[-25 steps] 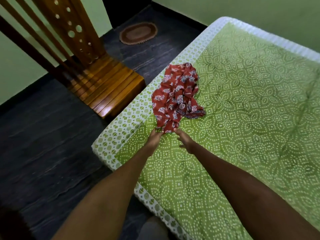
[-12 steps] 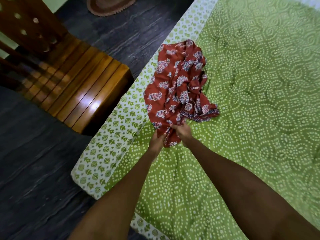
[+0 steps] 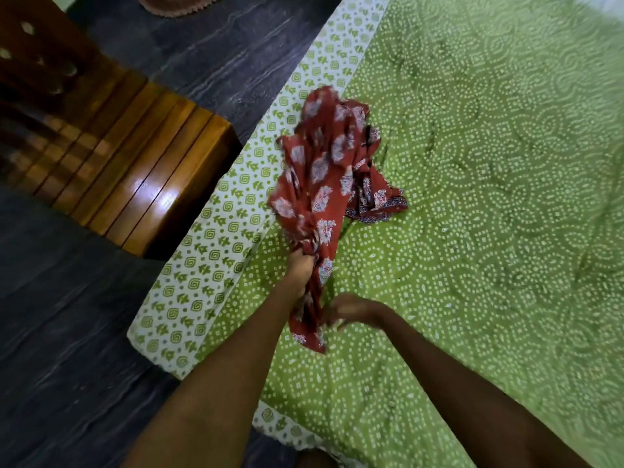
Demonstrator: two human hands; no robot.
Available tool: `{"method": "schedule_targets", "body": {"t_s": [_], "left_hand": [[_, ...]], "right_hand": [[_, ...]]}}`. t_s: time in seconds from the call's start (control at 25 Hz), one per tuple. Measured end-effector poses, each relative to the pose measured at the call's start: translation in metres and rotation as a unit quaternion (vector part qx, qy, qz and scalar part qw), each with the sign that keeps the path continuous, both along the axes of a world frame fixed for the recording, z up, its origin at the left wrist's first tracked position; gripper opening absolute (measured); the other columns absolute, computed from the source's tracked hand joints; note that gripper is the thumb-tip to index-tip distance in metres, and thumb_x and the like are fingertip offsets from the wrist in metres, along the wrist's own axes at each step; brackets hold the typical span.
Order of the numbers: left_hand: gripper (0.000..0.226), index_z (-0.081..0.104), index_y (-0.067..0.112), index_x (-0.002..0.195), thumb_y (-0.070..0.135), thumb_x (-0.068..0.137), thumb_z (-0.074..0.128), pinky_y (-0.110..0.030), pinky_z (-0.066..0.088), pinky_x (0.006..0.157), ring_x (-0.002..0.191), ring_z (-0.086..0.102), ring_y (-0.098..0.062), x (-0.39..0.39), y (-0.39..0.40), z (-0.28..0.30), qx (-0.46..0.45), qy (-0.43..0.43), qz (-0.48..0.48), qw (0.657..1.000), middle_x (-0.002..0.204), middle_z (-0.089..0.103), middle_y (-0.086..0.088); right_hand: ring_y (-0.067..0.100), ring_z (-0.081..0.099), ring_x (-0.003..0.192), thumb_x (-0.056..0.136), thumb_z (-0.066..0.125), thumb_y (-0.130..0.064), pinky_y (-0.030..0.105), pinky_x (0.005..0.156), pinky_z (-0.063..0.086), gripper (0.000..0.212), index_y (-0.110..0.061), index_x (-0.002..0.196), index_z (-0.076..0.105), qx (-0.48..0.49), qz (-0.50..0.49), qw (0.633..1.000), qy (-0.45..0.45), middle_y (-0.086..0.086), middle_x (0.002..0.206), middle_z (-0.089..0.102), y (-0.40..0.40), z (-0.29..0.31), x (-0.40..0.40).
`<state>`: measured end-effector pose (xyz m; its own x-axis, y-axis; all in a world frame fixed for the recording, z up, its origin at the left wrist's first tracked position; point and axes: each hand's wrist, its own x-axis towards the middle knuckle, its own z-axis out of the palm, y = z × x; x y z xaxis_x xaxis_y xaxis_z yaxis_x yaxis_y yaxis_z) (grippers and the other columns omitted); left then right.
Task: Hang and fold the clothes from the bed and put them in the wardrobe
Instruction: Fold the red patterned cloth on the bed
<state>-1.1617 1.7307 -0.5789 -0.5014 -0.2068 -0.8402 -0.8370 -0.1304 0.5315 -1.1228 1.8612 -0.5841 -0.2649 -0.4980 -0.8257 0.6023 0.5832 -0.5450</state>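
Garment: a crumpled rust-red cotton garment with a pale floral print [image 3: 324, 170] lay near the corner of the bed; a darker patterned border trim showed at its right edge.
Garment position: the upper bulk rested on the bedsheet, just inside the white border; the lower end was gathered into a narrow rope and trailed toward the person.
Garment type: could not be determined; no sleeve, collar or waistband was visible in the bunched cloth.
Left hand: the left hand [image 3: 301, 265] was closed around the gathered neck of the garment, fingers curled into the cloth.
Right hand: the right hand [image 3: 351, 310] was blurred, fingers loosely spread beside the trailing tail; contact with the cloth could not be confirmed, and it held nothing visibly.
Step in hand: judged to be the pick-up of the garment, prior to any folding or hanging.
Progress: judged early; the garment was unfolded and no wardrobe was in view.
Next move requirement: the right hand would need a second hold, well apart from the left, so the cloth can be shaken open and its edges found.
Support: green bedsheet with white dotted circles and a white printed border [image 3: 506, 231].
Surroundings: a polished slatted wooden chair [image 3: 141, 163] stood just beside the bed corner on a dark streaked floor [image 3: 67, 332].
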Motion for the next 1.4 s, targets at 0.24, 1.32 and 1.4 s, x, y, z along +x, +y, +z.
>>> {"method": "schedule_targets", "body": {"t_s": [0.24, 1.32, 1.4], "left_hand": [[0.052, 0.068, 0.006, 0.066, 0.011, 0.1, 0.029, -0.018, 0.044, 0.051, 0.035, 0.05, -0.004, 0.072, 0.019, 0.038, 0.26, -0.213, -0.379, 0.862, 0.056, 0.064, 0.002], [0.054, 0.06, 0.001, 0.117, 0.045, 0.093, 0.039, -0.035, 0.051, 0.084, 0.088, 0.066, -0.025, 0.176, 0.149, 0.177, 0.348, 0.015, -0.093, 0.933, 0.101, 0.069, -0.014], [0.055, 0.062, 0.004, 0.11, 0.048, 0.095, 0.035, -0.033, 0.054, 0.078, 0.082, 0.069, -0.023, 0.189, 0.156, 0.19, 0.304, 0.022, -0.111, 0.946, 0.096, 0.072, -0.012]], "right_hand": [[0.025, 0.068, 0.06, 0.097, 0.04, -0.041, 0.035, 0.056, 0.057, 0.05, -0.004, 0.079, 0.069, -0.084, -0.567, 0.803, -0.163, 0.013, 0.073, 0.071, 0.022, 0.019, -0.05], [0.018, 0.07, 0.071, 0.099, 0.041, -0.021, 0.03, 0.065, 0.059, 0.027, -0.003, 0.103, 0.06, -0.178, -0.518, 0.833, -0.079, 0.011, 0.083, 0.073, 0.174, 0.178, 0.122], [0.014, 0.068, 0.072, 0.101, 0.036, -0.021, 0.028, 0.063, 0.057, 0.028, -0.007, 0.099, 0.061, -0.147, -0.458, 0.876, -0.017, 0.006, 0.081, 0.072, 0.19, 0.198, 0.13]]}}
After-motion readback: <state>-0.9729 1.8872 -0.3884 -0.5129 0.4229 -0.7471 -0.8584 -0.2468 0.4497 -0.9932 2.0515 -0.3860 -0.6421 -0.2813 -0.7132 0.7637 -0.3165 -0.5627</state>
